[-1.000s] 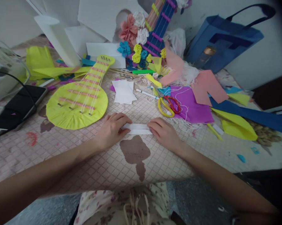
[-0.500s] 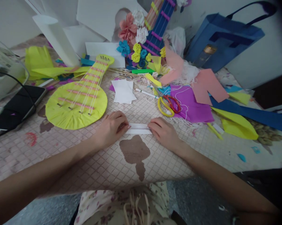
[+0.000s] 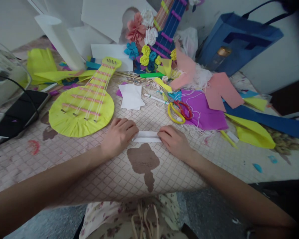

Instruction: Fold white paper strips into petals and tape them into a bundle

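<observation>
A narrow strip of folded white paper (image 3: 147, 136) lies across the table just in front of me, with a crease along its length. My left hand (image 3: 121, 135) is closed on its left end, knuckles up, fingertips partly hidden. At the opposite end, my right hand (image 3: 174, 142) pinches the paper with bent fingers. Beyond the strip lies a small stack of white paper pieces (image 3: 131, 96). Left of that rests a yellow paper-covered toy lute (image 3: 82, 114) with pink bars and white strings. Scissors (image 3: 179, 112) with red and yellow handles lie to the right.
Purple paper (image 3: 206, 114), pink paper (image 3: 221, 91) and white threads cover the right side. A blue bag (image 3: 239, 43) stands behind them. Paper flowers (image 3: 144, 54) and a blue toy instrument neck (image 3: 168, 31) are at the back. A black phone (image 3: 20, 113) lies far left.
My left hand has shifted slightly at the strip's left end, its fingers now flatter and its thumb less visible. My right hand stays nearly in place on the other end.
</observation>
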`<action>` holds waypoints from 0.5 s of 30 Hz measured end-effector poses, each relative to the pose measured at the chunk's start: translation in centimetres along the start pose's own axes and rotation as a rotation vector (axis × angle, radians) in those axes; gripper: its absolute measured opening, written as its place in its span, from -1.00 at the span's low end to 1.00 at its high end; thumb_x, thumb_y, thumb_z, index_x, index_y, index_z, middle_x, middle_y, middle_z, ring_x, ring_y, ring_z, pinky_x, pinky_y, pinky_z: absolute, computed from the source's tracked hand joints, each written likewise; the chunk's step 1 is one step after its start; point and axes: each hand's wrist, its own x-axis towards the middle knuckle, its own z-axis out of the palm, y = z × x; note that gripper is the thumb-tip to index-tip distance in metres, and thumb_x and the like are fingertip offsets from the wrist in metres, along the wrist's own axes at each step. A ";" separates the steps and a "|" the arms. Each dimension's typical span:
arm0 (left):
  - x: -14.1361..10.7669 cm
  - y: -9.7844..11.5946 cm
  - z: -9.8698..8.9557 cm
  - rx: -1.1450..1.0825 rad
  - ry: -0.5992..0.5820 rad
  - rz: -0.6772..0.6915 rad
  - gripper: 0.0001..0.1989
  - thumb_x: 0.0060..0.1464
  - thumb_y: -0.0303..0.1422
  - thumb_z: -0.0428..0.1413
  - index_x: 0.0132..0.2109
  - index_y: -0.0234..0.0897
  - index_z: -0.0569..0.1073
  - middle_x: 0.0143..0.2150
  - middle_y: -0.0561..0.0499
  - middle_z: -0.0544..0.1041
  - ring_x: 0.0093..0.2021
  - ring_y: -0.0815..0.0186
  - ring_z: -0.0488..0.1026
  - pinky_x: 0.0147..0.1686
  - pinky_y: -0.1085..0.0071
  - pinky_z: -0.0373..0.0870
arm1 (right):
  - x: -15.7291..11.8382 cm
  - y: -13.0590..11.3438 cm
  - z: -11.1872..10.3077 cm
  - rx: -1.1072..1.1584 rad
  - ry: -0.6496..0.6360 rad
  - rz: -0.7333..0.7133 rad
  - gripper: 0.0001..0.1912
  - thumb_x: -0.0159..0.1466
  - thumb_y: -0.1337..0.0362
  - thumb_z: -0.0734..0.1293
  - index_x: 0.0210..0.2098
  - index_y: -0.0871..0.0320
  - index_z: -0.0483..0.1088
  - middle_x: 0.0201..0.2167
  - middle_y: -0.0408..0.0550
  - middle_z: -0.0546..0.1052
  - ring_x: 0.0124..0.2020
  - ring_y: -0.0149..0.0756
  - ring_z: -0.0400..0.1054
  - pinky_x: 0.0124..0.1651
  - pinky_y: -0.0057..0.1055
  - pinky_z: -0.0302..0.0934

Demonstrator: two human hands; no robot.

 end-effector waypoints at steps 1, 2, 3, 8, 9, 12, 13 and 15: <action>0.0 0.0 -0.1 0.023 -0.013 0.023 -0.82 0.24 -0.40 -0.07 -0.24 -0.28 0.42 -0.20 -0.05 0.49 -0.20 0.22 0.35 -0.19 0.22 0.19 | 0.0 0.0 0.0 -0.006 -0.006 -0.003 -0.76 0.31 0.42 0.12 -0.29 0.17 0.41 -0.23 0.04 0.43 -0.21 -0.24 0.28 -0.22 -0.31 0.25; 0.0 0.0 -0.2 0.041 -0.028 0.050 -0.84 0.23 -0.42 -0.06 -0.23 -0.28 0.42 -0.19 -0.05 0.49 -0.20 0.21 0.35 -0.19 0.21 0.19 | 0.0 0.0 0.0 -0.016 -0.011 -0.008 -0.76 0.31 0.43 0.12 -0.29 0.18 0.41 -0.23 0.05 0.43 -0.21 -0.25 0.28 -0.22 -0.32 0.25; -0.1 0.0 -0.3 0.054 -0.044 0.077 -0.85 0.23 -0.44 -0.06 -0.22 -0.28 0.41 -0.17 -0.06 0.49 -0.19 0.21 0.35 -0.18 0.21 0.19 | 0.0 0.0 0.0 -0.029 -0.015 -0.015 -0.75 0.31 0.43 0.12 -0.30 0.18 0.41 -0.23 0.05 0.43 -0.22 -0.25 0.28 -0.23 -0.32 0.25; 0.0 0.0 -0.8 0.074 -0.102 0.181 -0.83 0.22 -0.48 -0.08 -0.25 -0.29 0.41 -0.18 -0.09 0.47 -0.17 0.18 0.34 -0.17 0.20 0.22 | 0.0 0.0 -0.1 -0.075 -0.039 -0.036 -0.72 0.32 0.43 0.10 -0.32 0.17 0.42 -0.23 0.04 0.44 -0.23 -0.24 0.26 -0.25 -0.32 0.22; 0.1 0.0 -0.9 0.070 -0.105 0.192 -0.82 0.22 -0.48 -0.09 -0.26 -0.29 0.41 -0.19 -0.09 0.47 -0.17 0.18 0.34 -0.18 0.20 0.22 | 0.0 0.0 0.0 -0.077 -0.041 -0.036 -0.72 0.32 0.43 0.10 -0.32 0.17 0.42 -0.23 0.03 0.44 -0.23 -0.24 0.25 -0.25 -0.32 0.22; 0.2 -0.1 -0.9 0.068 -0.108 0.226 -0.82 0.22 -0.47 -0.09 -0.26 -0.31 0.41 -0.18 -0.10 0.47 -0.18 0.18 0.33 -0.19 0.22 0.23 | -0.1 0.0 0.0 -0.098 -0.048 -0.041 -0.72 0.32 0.43 0.09 -0.33 0.15 0.41 -0.22 0.02 0.43 -0.25 -0.25 0.24 -0.25 -0.32 0.20; 0.2 -0.1 -0.9 0.079 -0.112 0.239 -0.82 0.22 -0.47 -0.08 -0.26 -0.31 0.41 -0.18 -0.10 0.46 -0.18 0.18 0.33 -0.19 0.23 0.24 | 0.0 0.0 0.0 -0.110 -0.055 -0.046 -0.72 0.32 0.42 0.09 -0.33 0.15 0.41 -0.23 0.01 0.43 -0.25 -0.25 0.24 -0.25 -0.32 0.20; 0.3 -0.1 -0.9 0.111 -0.126 0.265 -0.82 0.23 -0.46 -0.09 -0.25 -0.32 0.41 -0.19 -0.10 0.47 -0.19 0.18 0.33 -0.20 0.24 0.24 | 0.1 0.0 -0.2 -0.133 -0.069 -0.056 -0.72 0.33 0.41 0.09 -0.33 0.15 0.41 -0.24 0.01 0.43 -0.25 -0.24 0.23 -0.26 -0.31 0.19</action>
